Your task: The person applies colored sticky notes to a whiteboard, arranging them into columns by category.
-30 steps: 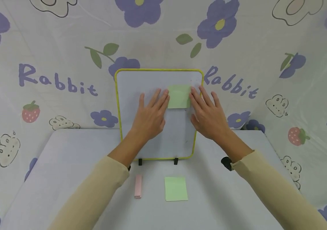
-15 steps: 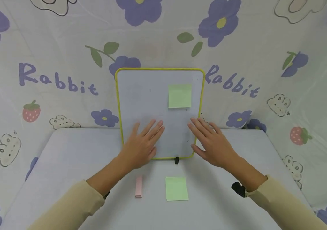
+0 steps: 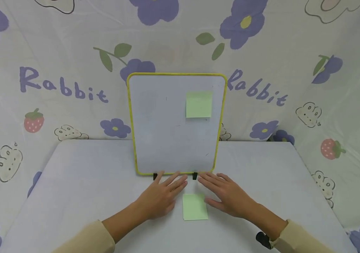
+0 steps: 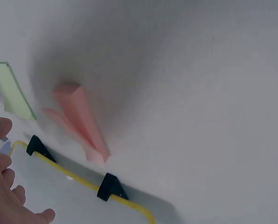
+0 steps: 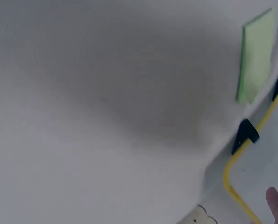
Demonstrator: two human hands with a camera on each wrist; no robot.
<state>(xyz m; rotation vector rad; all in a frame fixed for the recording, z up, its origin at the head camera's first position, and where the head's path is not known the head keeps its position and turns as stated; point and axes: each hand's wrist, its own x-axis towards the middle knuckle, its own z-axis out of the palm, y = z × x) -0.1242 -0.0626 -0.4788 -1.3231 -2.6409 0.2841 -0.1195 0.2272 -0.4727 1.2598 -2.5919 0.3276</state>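
A green sticky note (image 3: 199, 104) is stuck on the upper right of the yellow-framed whiteboard (image 3: 173, 147). On the table before the board lies a green sticky note pad (image 3: 195, 211). My left hand (image 3: 161, 199), fingers spread and holding nothing, is over the table just left of that pad. To its right my right hand (image 3: 230, 195) has extended fingers, the thumb by the pad's right edge. A pink sticky note pad (image 4: 85, 116) with a lifted sheet shows in the left wrist view; in the head view my left hand hides it.
Two black feet, one the right foot (image 3: 194, 176), hold the whiteboard's lower edge. The white table (image 3: 91, 168) reaches back to a patterned cloth backdrop (image 3: 173, 35) with purple flowers. A dark wrist device (image 3: 263, 240) sits at my right sleeve.
Both my hands have come off the green note on the board and moved down toward the table. The note stays on the board. My left hand now covers the pink pad.
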